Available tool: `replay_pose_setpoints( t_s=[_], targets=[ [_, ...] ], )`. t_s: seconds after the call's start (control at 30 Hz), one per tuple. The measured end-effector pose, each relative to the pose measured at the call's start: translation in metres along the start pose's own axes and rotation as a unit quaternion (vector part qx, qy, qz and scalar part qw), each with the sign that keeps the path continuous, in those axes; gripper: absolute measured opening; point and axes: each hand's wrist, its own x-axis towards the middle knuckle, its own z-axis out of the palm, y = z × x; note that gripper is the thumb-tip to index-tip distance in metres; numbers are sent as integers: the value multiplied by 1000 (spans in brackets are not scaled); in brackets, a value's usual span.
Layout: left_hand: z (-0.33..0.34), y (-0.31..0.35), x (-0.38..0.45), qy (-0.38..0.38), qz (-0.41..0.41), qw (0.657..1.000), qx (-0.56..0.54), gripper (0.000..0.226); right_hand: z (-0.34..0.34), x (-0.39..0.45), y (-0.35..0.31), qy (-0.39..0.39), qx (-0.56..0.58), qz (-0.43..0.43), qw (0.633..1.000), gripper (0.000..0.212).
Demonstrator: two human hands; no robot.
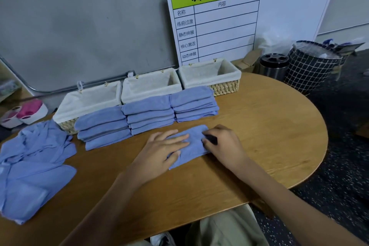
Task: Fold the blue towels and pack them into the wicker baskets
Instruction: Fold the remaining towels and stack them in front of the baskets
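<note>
Towels are seen in 3 folded stacks point(148, 115) set in a row on the wooden table point(269, 126), each just in front of 1 of 3 lined wicker baskets point(151, 84). 1 folded blue towel point(192, 146) lies near the table's front edge. It is pressed flat by the left hand point(159, 150), fingers straight and spread, while its right end is pinched by the curled fingers of the right hand point(223, 144). Unfolded towels point(34, 166) are heaped at the table's left end. A white planning board point(225, 16) is propped against the wall behind.
</note>
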Motion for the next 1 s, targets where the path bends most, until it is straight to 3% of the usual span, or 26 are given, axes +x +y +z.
replay_pose_setpoints(
  t_s=[0.13,0.2,0.43,0.67,0.87,1.0],
  targets=[
    [12,23,64,49,67,996,37,38,-40,0,41,51,-18,47,997,23],
    [22,47,100,91,91,990,51,44,-61,0,66,76,-38,71,994,22],
    [50,89,202,131,38,990,25,47,-97,47,135,120,-59,131,982,27],
    [38,69,252,76,-31,987,137,20,-95,108,153,102,-21,136,985,28],
    [29,62,262,46,-50,982,178,31,-98,128,157,57,-1,134,989,32],
    [27,68,265,38,-68,972,224,26,-99,131,157,50,-4,117,992,32]
  ],
)
